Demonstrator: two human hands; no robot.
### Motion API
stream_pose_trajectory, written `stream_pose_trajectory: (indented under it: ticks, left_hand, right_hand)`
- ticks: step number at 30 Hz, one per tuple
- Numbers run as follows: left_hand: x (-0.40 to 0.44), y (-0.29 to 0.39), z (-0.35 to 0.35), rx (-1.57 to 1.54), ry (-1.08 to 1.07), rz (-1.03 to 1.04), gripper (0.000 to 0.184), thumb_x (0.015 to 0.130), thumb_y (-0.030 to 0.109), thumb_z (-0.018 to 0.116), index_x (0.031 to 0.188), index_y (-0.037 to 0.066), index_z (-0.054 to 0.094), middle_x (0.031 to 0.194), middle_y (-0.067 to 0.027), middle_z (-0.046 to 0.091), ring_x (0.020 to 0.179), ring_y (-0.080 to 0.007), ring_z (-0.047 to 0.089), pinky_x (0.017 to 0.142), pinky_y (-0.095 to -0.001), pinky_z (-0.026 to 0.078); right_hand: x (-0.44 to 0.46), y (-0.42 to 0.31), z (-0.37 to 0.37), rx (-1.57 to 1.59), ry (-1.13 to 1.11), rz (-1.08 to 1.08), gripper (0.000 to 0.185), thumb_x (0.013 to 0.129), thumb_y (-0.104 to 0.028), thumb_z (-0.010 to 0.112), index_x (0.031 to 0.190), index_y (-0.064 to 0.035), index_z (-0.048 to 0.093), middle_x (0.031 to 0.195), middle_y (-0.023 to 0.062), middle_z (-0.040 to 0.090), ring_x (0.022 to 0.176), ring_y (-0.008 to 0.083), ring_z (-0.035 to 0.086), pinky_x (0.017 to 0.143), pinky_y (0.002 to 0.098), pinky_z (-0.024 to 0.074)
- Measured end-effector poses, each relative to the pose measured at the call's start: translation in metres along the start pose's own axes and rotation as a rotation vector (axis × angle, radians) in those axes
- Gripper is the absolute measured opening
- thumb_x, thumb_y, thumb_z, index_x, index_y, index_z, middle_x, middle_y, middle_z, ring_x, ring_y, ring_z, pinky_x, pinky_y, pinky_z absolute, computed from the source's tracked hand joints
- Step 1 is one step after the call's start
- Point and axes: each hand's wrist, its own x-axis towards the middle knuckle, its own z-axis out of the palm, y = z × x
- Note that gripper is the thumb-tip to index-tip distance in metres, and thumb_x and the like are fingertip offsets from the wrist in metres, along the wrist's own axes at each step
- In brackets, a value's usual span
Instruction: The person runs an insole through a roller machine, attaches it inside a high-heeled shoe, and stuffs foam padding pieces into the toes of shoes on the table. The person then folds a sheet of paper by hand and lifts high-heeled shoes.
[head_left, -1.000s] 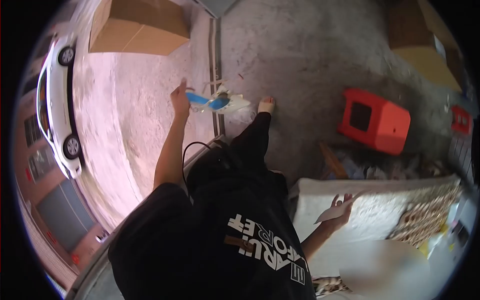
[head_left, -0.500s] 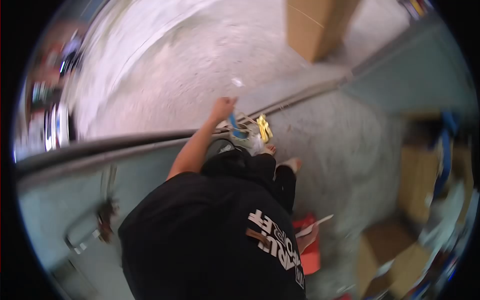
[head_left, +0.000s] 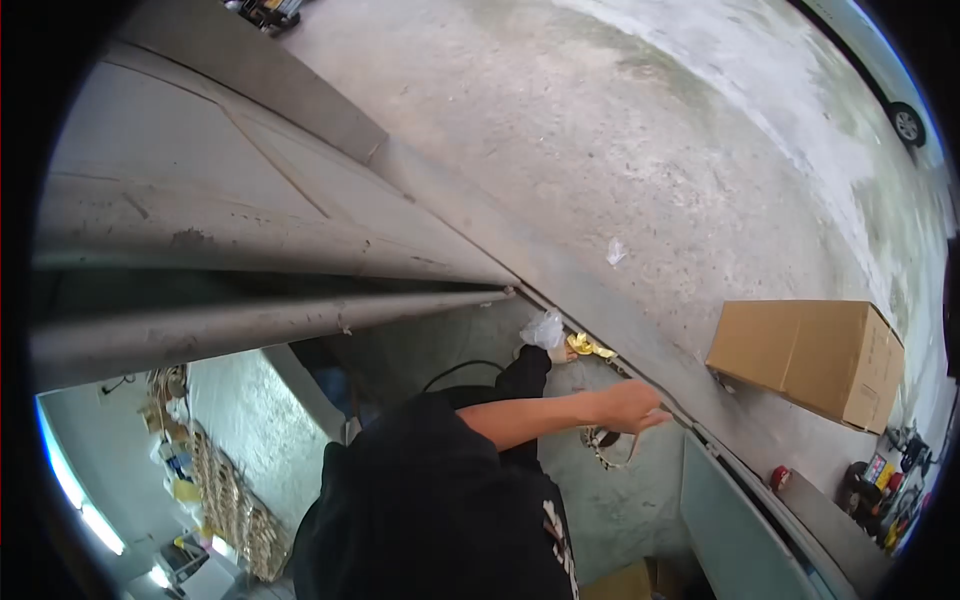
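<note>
My left hand (head_left: 632, 405) reaches out to the right past my legs, with its fingers curled closed. Just below it hangs a round, ring-like thing (head_left: 600, 440) with a dark middle and a thin pale band that loops up towards the fingers. The hand appears to hold that band; the exact kind of thing is unclear. My right hand is out of sight. By my foot (head_left: 562, 353) lie a crumpled clear plastic bag (head_left: 543, 329) and a shiny yellow bundle (head_left: 590, 346), both apart from the hand.
A tall cardboard box (head_left: 800, 360) stands on the concrete outside the threshold. Metal door panels (head_left: 270, 230) fill the left, and another panel (head_left: 740, 530) stands at lower right. Part of a cardboard box (head_left: 620, 582) shows at the bottom. A car wheel (head_left: 907, 124) is far right.
My view has swung round strongly. The left hand now shows right of my legs, with the ring-like thing below it; the blue piece under it earlier is not visible. My right hand has left view.
</note>
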Motion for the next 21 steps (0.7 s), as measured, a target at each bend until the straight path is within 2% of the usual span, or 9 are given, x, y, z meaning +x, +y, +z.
stream_pose_trajectory:
  ticks: [6, 8, 10, 12, 14, 15, 16, 19, 21]
  left_hand:
    - [0.004, 0.049, 0.036, -0.163, -0.296, 0.057, 0.052, 0.098, 0.037, 0.056, 0.064, -0.001, 0.053, 0.064, -0.0261, 0.054, 0.066, -0.0476, 0.054, 0.061, -0.0519, 0.043]
    - [0.005, 0.072, 0.057, -0.208, -0.437, 0.107, 0.052, 0.099, 0.037, 0.054, 0.066, -0.003, 0.055, 0.065, -0.0269, 0.054, 0.064, -0.0468, 0.054, 0.060, -0.0509, 0.043]
    - [0.003, 0.093, 0.089, -0.220, -0.595, 0.153, 0.050, 0.101, 0.035, 0.053, 0.069, -0.003, 0.058, 0.065, -0.0262, 0.054, 0.060, -0.0429, 0.052, 0.060, -0.0487, 0.044]
    - [-0.010, 0.117, 0.123, -0.165, -0.812, 0.123, 0.047, 0.103, 0.034, 0.050, 0.076, -0.002, 0.064, 0.065, -0.0251, 0.055, 0.059, -0.0317, 0.053, 0.065, -0.0449, 0.046]
    - [-0.051, 0.123, 0.169, -0.312, -0.833, 0.243, 0.042, 0.103, 0.027, 0.047, 0.080, 0.000, 0.069, 0.071, -0.0182, 0.066, 0.066, -0.0283, 0.063, 0.072, -0.0401, 0.050]
    - [-0.060, 0.148, 0.183, -0.244, -1.119, 0.308, 0.038, 0.101, 0.022, 0.045, 0.081, 0.001, 0.070, 0.075, -0.0144, 0.070, 0.070, -0.0271, 0.066, 0.073, -0.0377, 0.052]
    - [-0.084, 0.154, 0.210, -0.201, -1.278, 0.371, 0.038, 0.098, 0.021, 0.043, 0.078, 0.001, 0.068, 0.077, -0.0147, 0.070, 0.071, -0.0251, 0.068, 0.073, -0.0370, 0.053]
    - [-0.212, 0.222, 0.271, -0.426, -1.676, -0.038, 0.061, 0.108, 0.034, 0.031, 0.068, -0.001, 0.061, 0.072, -0.0180, 0.067, 0.073, -0.0283, 0.069, 0.073, -0.0385, 0.054]
    - [-0.315, 0.246, 0.304, -0.362, -1.984, 0.033, 0.066, 0.108, 0.039, 0.028, 0.068, -0.002, 0.060, 0.072, -0.0186, 0.066, 0.074, -0.0300, 0.069, 0.073, -0.0388, 0.055]
  right_hand:
    - [-0.082, -0.002, -0.056, -0.027, 0.520, -0.158, 0.045, 0.088, -0.043, 0.071, 0.109, -0.0050, 0.062, 0.094, 0.0069, 0.061, 0.088, 0.0201, 0.059, 0.077, 0.0352, 0.0500]
    - [-0.080, 0.044, -0.090, 0.179, 0.690, -0.178, 0.042, 0.097, -0.040, 0.059, 0.116, -0.0023, 0.059, 0.085, 0.0038, 0.055, 0.080, 0.0170, 0.053, 0.069, 0.0305, 0.0429]
    - [-0.114, 0.056, -0.075, -0.030, 0.425, -0.195, 0.041, 0.093, -0.048, 0.062, 0.093, -0.0071, 0.059, 0.073, 0.0046, 0.055, 0.066, 0.0164, 0.053, 0.061, 0.0290, 0.0434]
    - [-0.143, 0.111, -0.080, 0.267, 0.560, -0.230, 0.042, 0.096, -0.049, 0.057, 0.085, -0.0079, 0.054, 0.066, 0.0017, 0.051, 0.060, 0.0140, 0.048, 0.056, 0.0271, 0.0379]
    - [-0.189, 0.171, -0.084, 0.607, 0.559, -0.313, 0.035, 0.096, -0.032, 0.061, 0.111, 0.0006, 0.061, 0.080, 0.0024, 0.056, 0.074, 0.0121, 0.052, 0.064, 0.0267, 0.0402]
    - [-0.227, 0.120, -0.044, 0.657, 0.827, -0.355, 0.028, 0.096, -0.023, 0.062, 0.111, 0.0004, 0.062, 0.081, 0.0011, 0.057, 0.073, 0.0101, 0.054, 0.064, 0.0244, 0.0417]
    - [-0.242, 0.176, -0.061, 0.703, 0.923, -0.370, 0.031, 0.096, -0.018, 0.062, 0.119, 0.0022, 0.061, 0.084, 0.0025, 0.060, 0.074, 0.0092, 0.055, 0.066, 0.0232, 0.0448]
    - [-0.327, 0.226, -0.048, 1.006, 1.295, -0.425, 0.040, 0.096, -0.020, 0.063, 0.128, 0.0026, 0.059, 0.092, 0.0058, 0.066, 0.076, 0.0096, 0.058, 0.069, 0.0230, 0.0474]
    - [-0.369, 0.266, -0.034, 1.124, 1.435, -0.352, 0.046, 0.095, -0.019, 0.066, 0.135, 0.0026, 0.057, 0.099, 0.0093, 0.069, 0.078, 0.0110, 0.061, 0.070, 0.0239, 0.0490]
